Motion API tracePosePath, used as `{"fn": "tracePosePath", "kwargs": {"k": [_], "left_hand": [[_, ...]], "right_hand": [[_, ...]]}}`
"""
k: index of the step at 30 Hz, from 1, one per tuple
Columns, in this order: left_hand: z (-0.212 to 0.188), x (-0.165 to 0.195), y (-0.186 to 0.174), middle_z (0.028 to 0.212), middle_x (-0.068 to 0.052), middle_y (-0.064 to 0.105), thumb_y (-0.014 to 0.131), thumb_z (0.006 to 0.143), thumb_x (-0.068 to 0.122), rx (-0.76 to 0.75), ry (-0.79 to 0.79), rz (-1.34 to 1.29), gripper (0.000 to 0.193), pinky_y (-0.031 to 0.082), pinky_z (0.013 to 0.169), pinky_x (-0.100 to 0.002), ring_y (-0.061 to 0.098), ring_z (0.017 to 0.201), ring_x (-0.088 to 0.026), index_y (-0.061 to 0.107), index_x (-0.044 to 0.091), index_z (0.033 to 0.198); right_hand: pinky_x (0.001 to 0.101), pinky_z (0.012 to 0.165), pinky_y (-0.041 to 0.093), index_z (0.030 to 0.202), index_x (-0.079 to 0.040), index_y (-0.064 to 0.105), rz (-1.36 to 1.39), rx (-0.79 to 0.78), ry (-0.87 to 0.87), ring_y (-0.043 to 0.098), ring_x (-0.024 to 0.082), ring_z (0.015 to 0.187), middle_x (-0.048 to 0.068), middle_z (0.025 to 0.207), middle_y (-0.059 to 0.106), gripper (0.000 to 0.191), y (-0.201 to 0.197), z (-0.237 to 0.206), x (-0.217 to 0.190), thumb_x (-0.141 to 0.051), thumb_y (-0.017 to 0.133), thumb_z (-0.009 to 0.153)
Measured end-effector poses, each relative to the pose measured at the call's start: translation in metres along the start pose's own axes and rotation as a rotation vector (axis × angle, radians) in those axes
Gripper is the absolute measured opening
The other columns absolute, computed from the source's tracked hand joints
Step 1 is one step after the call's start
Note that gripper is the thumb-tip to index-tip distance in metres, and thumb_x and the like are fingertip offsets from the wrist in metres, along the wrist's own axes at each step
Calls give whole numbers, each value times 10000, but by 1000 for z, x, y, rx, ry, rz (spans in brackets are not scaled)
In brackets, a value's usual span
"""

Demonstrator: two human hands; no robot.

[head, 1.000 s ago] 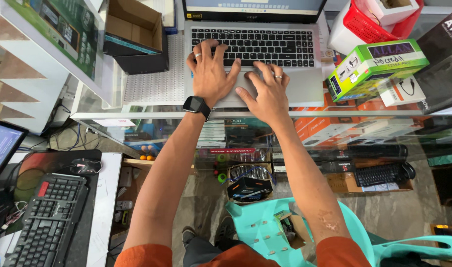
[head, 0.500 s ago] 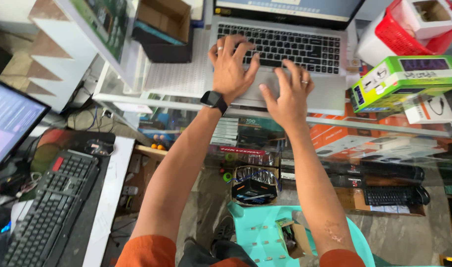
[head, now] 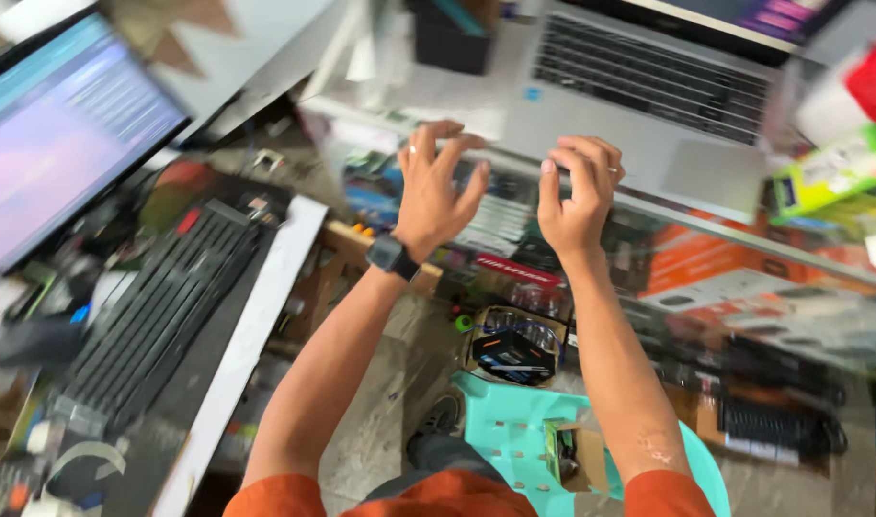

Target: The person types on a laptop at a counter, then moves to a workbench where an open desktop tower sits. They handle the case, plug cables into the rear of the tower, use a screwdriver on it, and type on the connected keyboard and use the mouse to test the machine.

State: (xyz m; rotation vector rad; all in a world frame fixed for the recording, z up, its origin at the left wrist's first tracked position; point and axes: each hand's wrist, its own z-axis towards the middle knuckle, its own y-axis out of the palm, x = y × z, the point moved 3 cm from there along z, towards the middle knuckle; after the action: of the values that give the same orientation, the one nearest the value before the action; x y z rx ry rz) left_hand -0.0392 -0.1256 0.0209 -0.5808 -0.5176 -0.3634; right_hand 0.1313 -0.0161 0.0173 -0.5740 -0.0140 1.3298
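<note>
My left hand (head: 438, 187) hovers with fingers spread and curled, holding nothing, above the front edge of the glass counter (head: 744, 239). A black smartwatch (head: 393, 257) sits on that wrist. My right hand (head: 577, 191) is beside it, fingers apart and empty, a ring on one finger. Both hands are just short of the silver laptop (head: 648, 105), whose dark keyboard and touchpad lie beyond the fingertips. Neither hand touches the laptop.
A lit monitor (head: 59, 134) and a black keyboard (head: 160, 306) stand on a lower desk at left. A green box (head: 830, 177) lies at right on the counter. Boxed goods fill the shelves under the glass. A teal plastic stool (head: 514, 431) is below me.
Both hands have lifted off the laptop keyboard and drawn back toward me. The view has swung left and down, bringing the left monitor and keyboard into sight.
</note>
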Motion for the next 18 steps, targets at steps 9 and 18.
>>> {"fn": "tracePosePath", "kwargs": {"k": [9, 18], "left_hand": [[-145, -12, -146, 1303, -106, 548, 734, 891, 171, 175, -272, 210, 286, 430, 1001, -428, 589, 1191, -268, 681, 144, 1171], [-289, 19, -269, 1303, -116, 545, 727, 909, 188, 389, -565, 390, 262, 456, 968, -428, 617, 1148, -284, 684, 125, 1160]], "right_hand": [[453, 994, 484, 1085, -8, 649, 461, -272, -190, 628, 355, 1082, 142, 1137, 685, 135, 79, -25, -153, 23, 675, 956], [437, 939, 509, 1069, -12, 653, 856, -649, -319, 634, 356, 1053, 142, 1093, 686, 114, 121, -105, -317, -4, 677, 958]]}}
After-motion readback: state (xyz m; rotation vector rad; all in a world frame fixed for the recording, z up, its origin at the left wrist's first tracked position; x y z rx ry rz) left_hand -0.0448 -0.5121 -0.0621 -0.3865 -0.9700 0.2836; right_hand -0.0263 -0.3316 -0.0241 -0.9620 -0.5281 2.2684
